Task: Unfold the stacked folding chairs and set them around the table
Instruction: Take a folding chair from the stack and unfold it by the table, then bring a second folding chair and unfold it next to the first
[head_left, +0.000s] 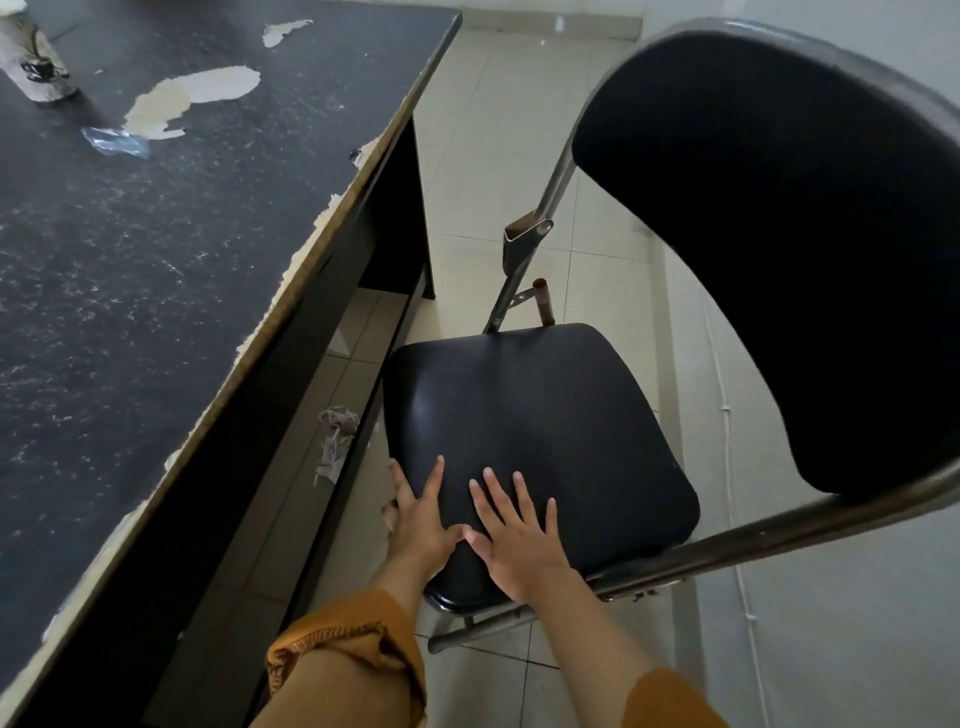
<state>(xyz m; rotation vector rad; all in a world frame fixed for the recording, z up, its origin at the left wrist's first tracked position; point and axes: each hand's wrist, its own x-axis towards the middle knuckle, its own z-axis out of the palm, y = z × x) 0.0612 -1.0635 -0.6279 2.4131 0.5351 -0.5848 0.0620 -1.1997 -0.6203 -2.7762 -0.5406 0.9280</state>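
Black vinyl seat of the folding chair sits level beside the surface; left hand and right hand press it, fingers spread flat (gripping nothing), probably locking it open.

left hand, right hand, flat, fingers spread

The chair seat was covered in smooth black padding with a soft sheen, while the backrest was finished in a duller, matt black. The frame was made of grey metal tubing, dulled and rust-spotted at the bracket. The table top was faced with scuffed black laminate, peeled in patches to pale board. The floor tiles were smooth and pale. The sleeve was made of orange woven cloth.
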